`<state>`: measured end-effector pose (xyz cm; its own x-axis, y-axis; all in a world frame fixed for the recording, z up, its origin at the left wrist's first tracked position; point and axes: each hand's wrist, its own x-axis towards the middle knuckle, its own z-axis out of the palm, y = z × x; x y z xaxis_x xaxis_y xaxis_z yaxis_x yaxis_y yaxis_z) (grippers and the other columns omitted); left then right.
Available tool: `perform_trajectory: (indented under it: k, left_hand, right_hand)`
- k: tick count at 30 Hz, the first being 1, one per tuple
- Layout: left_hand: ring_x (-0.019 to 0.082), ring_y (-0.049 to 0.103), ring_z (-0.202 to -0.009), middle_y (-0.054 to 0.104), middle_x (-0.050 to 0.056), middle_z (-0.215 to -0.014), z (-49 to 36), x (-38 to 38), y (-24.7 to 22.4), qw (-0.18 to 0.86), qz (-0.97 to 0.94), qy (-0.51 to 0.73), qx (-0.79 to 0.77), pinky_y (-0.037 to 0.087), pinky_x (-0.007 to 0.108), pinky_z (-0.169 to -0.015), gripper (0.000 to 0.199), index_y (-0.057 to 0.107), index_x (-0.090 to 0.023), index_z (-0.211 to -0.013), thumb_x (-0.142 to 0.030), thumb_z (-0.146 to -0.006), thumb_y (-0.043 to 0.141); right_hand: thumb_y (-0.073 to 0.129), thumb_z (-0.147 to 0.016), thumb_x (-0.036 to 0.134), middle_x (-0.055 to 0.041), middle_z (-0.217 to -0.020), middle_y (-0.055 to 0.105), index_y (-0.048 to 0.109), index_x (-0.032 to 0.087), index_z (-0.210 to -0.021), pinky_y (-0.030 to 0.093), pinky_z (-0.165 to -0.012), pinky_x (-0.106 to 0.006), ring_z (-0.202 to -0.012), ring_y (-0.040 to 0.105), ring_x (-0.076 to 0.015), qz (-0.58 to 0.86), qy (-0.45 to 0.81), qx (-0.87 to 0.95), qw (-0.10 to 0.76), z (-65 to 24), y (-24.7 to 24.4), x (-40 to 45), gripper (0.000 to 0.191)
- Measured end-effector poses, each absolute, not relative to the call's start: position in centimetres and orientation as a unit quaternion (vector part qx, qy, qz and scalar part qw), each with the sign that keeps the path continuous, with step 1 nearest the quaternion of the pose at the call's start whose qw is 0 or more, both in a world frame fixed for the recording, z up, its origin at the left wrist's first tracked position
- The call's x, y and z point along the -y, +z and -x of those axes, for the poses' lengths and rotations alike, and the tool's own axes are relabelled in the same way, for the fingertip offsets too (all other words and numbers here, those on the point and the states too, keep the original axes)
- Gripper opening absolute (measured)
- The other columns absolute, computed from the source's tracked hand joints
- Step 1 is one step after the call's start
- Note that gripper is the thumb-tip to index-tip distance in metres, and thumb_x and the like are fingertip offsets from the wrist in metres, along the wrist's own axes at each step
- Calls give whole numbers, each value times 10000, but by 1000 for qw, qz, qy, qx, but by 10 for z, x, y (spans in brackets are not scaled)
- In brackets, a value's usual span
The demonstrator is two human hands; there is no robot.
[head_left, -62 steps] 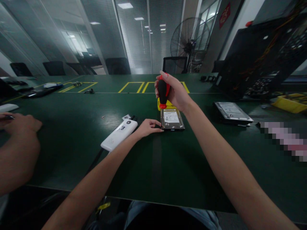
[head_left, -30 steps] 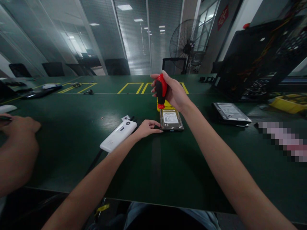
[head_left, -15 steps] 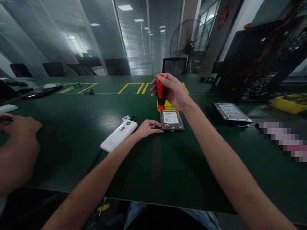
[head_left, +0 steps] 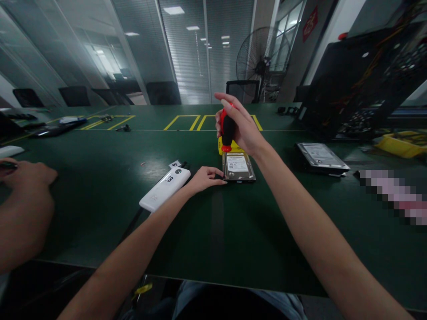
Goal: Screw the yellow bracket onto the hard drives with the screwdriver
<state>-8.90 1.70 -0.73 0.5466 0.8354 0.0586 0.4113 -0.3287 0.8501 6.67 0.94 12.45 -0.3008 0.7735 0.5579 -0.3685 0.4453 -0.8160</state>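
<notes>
A hard drive (head_left: 237, 165) with a white label lies on the green table, with a yellow object (head_left: 233, 146) just behind it. My right hand (head_left: 240, 126) is wrapped round the handle of a red and black screwdriver (head_left: 227, 129), which leans slightly. Its shaft points down to the drive's near left corner. At that same corner my left hand (head_left: 207, 178) pinches the drive's edge between thumb and fingers. A white power bank (head_left: 165, 190) marked with a number rests beside my left forearm.
Another person's hand (head_left: 30, 173) is at the far left. More drives (head_left: 322, 158) are stacked on the right, near a yellow tray (head_left: 403, 144) and a large black computer case (head_left: 360, 84). Small dark parts (head_left: 124, 128) lie at the back left.
The screwdriver's handle has tilted and shifted slightly right, and my right hand's grip on it has changed, with a finger now raised. My left hand and the drive have stayed put.
</notes>
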Motion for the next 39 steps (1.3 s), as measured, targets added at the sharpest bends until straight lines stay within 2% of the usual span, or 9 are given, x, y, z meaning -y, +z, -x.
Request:
perform_trajectory:
  k: [5, 8, 14, 20, 25, 30, 34, 39]
  left_hand:
    - [70, 243, -486, 314, -76, -509, 88, -13, -3, 400, -785, 250, -403, 189, 229, -535, 424, 646, -131, -943, -437, -652, 681]
    - [73, 247, -493, 325, -70, -515, 87, -11, -2, 385, -789, 253, -407, 192, 230, -538, 407, 653, -136, -926, -444, -660, 672]
    - [69, 239, -495, 319, -69, -521, 86, -13, -5, 378, -786, 261, -414, 181, 232, -534, 391, 649, -123, -899, -430, -659, 676]
    - [71, 247, -495, 336, -66, -522, 86, -12, -3, 382, -787, 258, -410, 191, 232, -536, 380, 650, -129, -896, -431, -666, 670]
    - [72, 252, -493, 331, -68, -517, 86, -12, -2, 383, -785, 255, -415, 191, 233, -537, 385, 646, -129, -898, -434, -665, 666]
    - [72, 254, -494, 326, -70, -516, 86, -12, -2, 386, -784, 255, -413, 193, 233, -541, 382, 647, -126, -900, -423, -661, 668]
    - [74, 258, -499, 303, -72, -517, 87, -13, -4, 381, -788, 256, -411, 197, 230, -543, 379, 652, -133, -893, -431, -658, 669]
    - [75, 263, -498, 300, -70, -517, 87, -15, -7, 373, -792, 258, -410, 205, 227, -539, 389, 660, -142, -892, -453, -658, 666]
  right_hand:
    - [444, -838, 430, -11, -810, 501, 546, 183, -997, 470, -597, -240, -661, 510, -93, 108, 526, 650, 538, -69, 123, -12, 311]
    - [480, -829, 384, -22, -850, 506, 554, 166, -942, 489, -634, -253, -701, 531, -98, 105, 525, 649, 540, -69, 123, -11, 256]
    - [574, -773, 419, -11, -835, 529, 491, 177, -839, 513, -665, -278, -737, 568, -108, 128, 526, 629, 558, -65, 126, -8, 264]
    - [605, -731, 460, 8, -810, 566, 433, 206, -839, 491, -608, -256, -633, 567, -82, 156, 504, 632, 568, -62, 126, -7, 325]
    - [607, -712, 490, 42, -689, 497, 460, 238, -881, 436, -559, -231, -570, 495, -70, 169, 477, 637, 581, -61, 124, -6, 338]
    - [554, -750, 514, 31, -689, 469, 508, 226, -859, 398, -526, -222, -548, 446, -68, 166, 464, 655, 572, -60, 125, -6, 311]
    - [408, -806, 573, 5, -708, 470, 534, 209, -856, 409, -526, -230, -572, 464, -86, 137, 492, 662, 548, -60, 127, -6, 388]
    - [423, -814, 541, -8, -776, 506, 535, 211, -884, 441, -573, -236, -638, 502, -99, 124, 494, 666, 545, -61, 124, -6, 356]
